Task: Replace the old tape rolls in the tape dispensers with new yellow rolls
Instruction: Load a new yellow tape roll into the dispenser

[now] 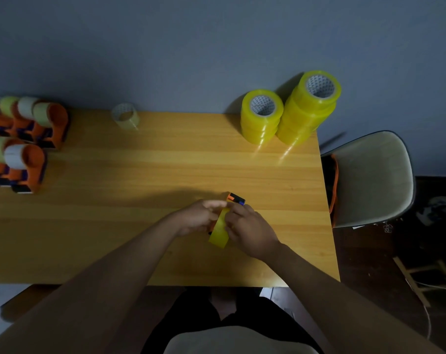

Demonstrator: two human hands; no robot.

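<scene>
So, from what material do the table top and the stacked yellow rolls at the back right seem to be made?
The table top looks like wood or a wood-look laminate: straight lengthwise grain bands and a smooth, slightly glossy honey finish. The stacked yellow rolls look like translucent glossy plastic film wound on printed, probably cardboard, cores; light passes through them onto the table.

A wooden table [140, 175] stands against a blue-grey wall [191, 47], a pale chair [375, 180] (shell-backed) beside it.

1. A plain room used as a makeshift packing workspace: a wooden bench [150, 159] stands against a bare grey-blue wall [191, 47].
2. Stacked yellow tape rolls [290, 111] and orange tape dispensers [25, 139] suggest packing work.
3. A moulded chair [372, 180] stands beside the bench on a dark floor [385, 261].
</scene>
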